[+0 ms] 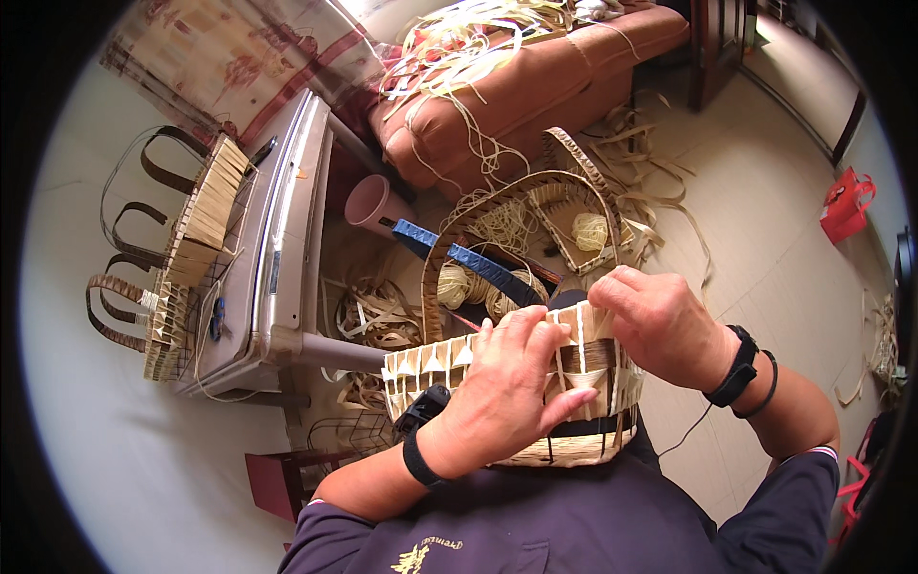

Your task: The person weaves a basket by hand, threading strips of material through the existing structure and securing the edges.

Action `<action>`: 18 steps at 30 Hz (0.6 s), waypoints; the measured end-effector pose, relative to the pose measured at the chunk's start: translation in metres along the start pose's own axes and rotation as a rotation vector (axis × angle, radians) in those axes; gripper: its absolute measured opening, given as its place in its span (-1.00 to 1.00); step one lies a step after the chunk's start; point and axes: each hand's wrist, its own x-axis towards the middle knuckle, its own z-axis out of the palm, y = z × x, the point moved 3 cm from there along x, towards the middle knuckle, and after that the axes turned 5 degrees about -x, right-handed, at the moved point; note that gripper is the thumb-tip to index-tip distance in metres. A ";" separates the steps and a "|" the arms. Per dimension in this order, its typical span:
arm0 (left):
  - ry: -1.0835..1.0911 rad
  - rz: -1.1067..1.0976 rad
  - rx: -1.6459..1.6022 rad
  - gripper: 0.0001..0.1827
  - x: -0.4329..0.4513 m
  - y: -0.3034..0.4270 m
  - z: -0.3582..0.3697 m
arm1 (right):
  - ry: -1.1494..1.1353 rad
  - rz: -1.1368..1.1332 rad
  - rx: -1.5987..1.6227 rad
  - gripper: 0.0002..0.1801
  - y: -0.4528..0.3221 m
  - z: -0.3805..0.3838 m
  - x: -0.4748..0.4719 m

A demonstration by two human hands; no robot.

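Note:
A woven basket (592, 448) of pale and brown strips rests against my lap, banded by a dark stripe low on its side. A tall brown wrapped handle (430, 287) arches up from its far side. My left hand (513, 377) lies across the basket, fingers over the rim and thumb flat on the woven wall. At the rim's right corner, my right hand (656, 326) is closed with its fingertips pinched together; what lies between them is hidden. White cords and pale folded triangles run along the basket wall beside my left hand.
A pink bin (369, 204) stands beyond a table (287, 237) bearing several handled baskets. Balls of cord (453, 285) lie under a blue handle (495, 273). Loose strips (384, 312) litter the floor; more strips (459, 54) drape an orange-brown sofa (502, 115). A red bag (846, 204) is at right.

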 end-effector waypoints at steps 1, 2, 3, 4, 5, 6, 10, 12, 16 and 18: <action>0.007 0.010 -0.016 -0.21 -0.002 -0.002 -0.002 | -0.015 -0.007 -0.002 -0.74 0.000 -0.003 0.002; 0.015 0.020 -0.032 -0.21 -0.003 -0.005 -0.003 | -0.031 -0.015 -0.004 -0.75 0.000 -0.005 0.005; 0.020 0.033 -0.049 -0.21 -0.004 -0.008 -0.005 | -0.046 -0.019 -0.007 -0.76 0.000 -0.008 0.006; -0.011 -0.032 -0.161 -0.20 -0.007 -0.009 -0.006 | -0.102 -0.051 -0.058 -0.81 -0.004 -0.010 0.011; -0.011 -0.039 -0.189 -0.18 -0.009 -0.012 -0.004 | -0.136 -0.063 -0.089 -0.83 -0.006 -0.009 0.014; -0.009 -0.045 -0.217 -0.15 -0.011 -0.014 -0.003 | -0.169 -0.077 -0.123 -0.84 -0.010 -0.009 0.017; 0.079 -0.073 -0.328 -0.02 -0.015 -0.021 0.001 | -0.152 -0.037 -0.146 -0.86 -0.018 -0.004 0.021; 0.073 -0.074 -0.306 0.01 -0.016 -0.021 0.001 | -0.099 -0.019 -0.083 -0.88 -0.020 -0.004 0.019; 0.059 -0.096 -0.288 -0.02 -0.021 -0.018 0.000 | 0.156 -0.024 0.037 -0.79 -0.018 -0.013 0.003; 0.087 -0.090 -0.293 -0.04 -0.025 -0.020 0.000 | 0.173 0.075 0.075 -0.77 -0.023 -0.017 -0.023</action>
